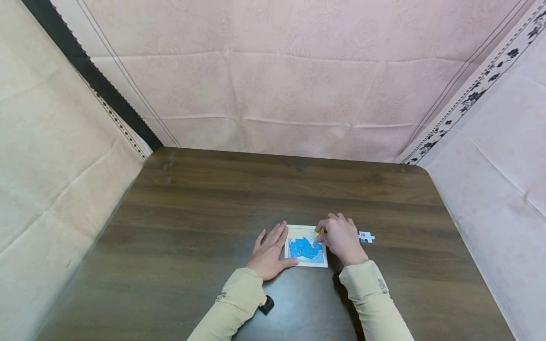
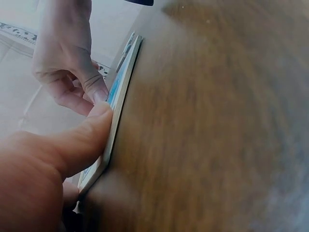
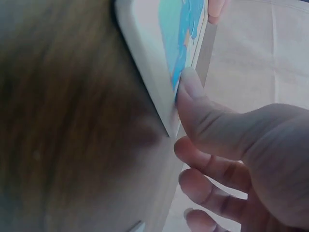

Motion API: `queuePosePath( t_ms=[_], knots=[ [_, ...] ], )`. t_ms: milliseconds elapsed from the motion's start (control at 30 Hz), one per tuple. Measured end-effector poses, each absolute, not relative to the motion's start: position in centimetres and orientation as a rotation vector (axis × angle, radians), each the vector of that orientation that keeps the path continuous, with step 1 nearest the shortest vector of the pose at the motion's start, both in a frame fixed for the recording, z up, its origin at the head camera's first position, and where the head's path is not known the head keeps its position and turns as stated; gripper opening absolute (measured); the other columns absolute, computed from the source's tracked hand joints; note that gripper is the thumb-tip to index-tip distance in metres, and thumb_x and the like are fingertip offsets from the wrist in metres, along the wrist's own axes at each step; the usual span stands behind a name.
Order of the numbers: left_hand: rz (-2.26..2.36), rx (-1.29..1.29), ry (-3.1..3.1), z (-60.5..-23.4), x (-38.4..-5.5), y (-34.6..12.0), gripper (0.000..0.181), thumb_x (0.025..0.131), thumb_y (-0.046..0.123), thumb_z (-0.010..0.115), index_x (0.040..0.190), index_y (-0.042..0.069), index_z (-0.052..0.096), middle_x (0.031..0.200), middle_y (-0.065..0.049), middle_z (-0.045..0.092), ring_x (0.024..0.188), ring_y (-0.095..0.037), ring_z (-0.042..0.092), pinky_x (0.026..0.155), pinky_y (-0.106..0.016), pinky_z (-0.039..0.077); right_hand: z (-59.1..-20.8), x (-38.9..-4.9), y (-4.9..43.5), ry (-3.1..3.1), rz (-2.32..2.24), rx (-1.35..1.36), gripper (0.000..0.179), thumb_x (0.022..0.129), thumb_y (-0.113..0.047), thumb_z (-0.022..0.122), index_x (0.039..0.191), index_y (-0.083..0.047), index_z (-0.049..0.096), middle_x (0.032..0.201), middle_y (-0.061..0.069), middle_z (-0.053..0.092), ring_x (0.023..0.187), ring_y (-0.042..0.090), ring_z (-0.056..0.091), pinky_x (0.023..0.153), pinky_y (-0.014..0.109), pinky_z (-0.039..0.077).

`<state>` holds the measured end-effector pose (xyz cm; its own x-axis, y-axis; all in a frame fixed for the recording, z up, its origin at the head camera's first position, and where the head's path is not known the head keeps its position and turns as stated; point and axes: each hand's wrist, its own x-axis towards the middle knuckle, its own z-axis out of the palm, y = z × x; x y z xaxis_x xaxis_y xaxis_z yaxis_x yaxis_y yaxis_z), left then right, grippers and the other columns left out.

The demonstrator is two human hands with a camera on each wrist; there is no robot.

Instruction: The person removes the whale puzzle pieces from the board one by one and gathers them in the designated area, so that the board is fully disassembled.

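Note:
A small jigsaw puzzle board (image 1: 313, 265) with a pale frame and a blue animal picture lies on the table. My left hand (image 1: 268, 253) spreads along its left side, fingers extended, its thumb (image 2: 99, 116) resting on the near rim. At the upper right part of the board, my right hand (image 1: 342, 237) pinches a puzzle piece (image 1: 316, 232) between thumb and index finger; a bit of yellow shows there, and the rest is hidden by the fingers. The right thumb (image 3: 193, 84) comes right to the picture's edge, the other fingers curled loosely.
One loose blue-and-white jigsaw piece (image 1: 367, 237) lies on the table just right of my right hand. The brown wooden table (image 1: 204, 199) extends around the board. Pale patterned cloth (image 1: 273, 94) hangs behind the table and along both sides.

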<state>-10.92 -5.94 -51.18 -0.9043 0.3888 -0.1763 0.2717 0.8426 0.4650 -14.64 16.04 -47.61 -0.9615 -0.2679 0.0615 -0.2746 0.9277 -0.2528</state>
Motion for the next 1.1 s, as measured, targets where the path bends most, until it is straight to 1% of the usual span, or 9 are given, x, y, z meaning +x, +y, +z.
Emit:
queuePosePath(
  t_ms=[167, 567, 967, 1100],
  knots=[
    [0.628, 0.495, 2.757, -51.33, -10.90, -5.94, 0.094, 0.087, 0.061, 0.060, 0.156, 0.014, 0.017, 0.164, 0.002, 0.005, 0.149, -0.018, 0.006, 0.118, -0.048, 0.001, -47.93, -14.94, 16.00, -3.082, 0.477, 0.388, 0.019, 0.070, -0.022, 0.088, 0.084, -0.018, 0.077, 0.084, 0.000, 0.066, 0.079, 0.021, 0.053, 0.071, 0.042, 0.046],
    [0.636, 0.494, 2.756, -51.39, -10.82, -5.94, 0.095, 0.087, 0.061, 0.060, 0.157, 0.014, 0.016, 0.164, 0.002, 0.004, 0.149, -0.018, 0.006, 0.118, -0.048, 0.000, -47.90, -15.06, 16.07, -3.126, 0.615, 0.335, 0.022, 0.070, -0.020, 0.088, 0.087, -0.017, 0.074, 0.081, -0.001, 0.060, 0.080, 0.022, 0.051, 0.078, 0.047, 0.046],
    [0.640, 0.491, 2.752, -51.05, -10.79, -5.92, 0.094, 0.087, 0.060, 0.061, 0.156, 0.013, 0.018, 0.164, 0.001, 0.007, 0.149, -0.019, 0.008, 0.118, -0.049, 0.001, -47.88, -15.06, 16.12, -3.150, 0.657, 0.316, 0.022, 0.071, -0.019, 0.088, 0.088, -0.016, 0.073, 0.084, 0.000, 0.060, 0.082, 0.023, 0.052, 0.080, 0.046, 0.047],
    [0.642, 0.491, 2.752, -51.13, -10.81, -5.93, 0.095, 0.087, 0.060, 0.061, 0.156, 0.013, 0.018, 0.164, 0.002, 0.006, 0.149, -0.019, 0.007, 0.118, -0.049, 0.001, -47.92, -15.04, 16.10, -3.155, 0.656, 0.312, 0.022, 0.072, -0.019, 0.087, 0.088, -0.016, 0.073, 0.085, 0.001, 0.060, 0.081, 0.022, 0.052, 0.078, 0.045, 0.048]
  ],
)
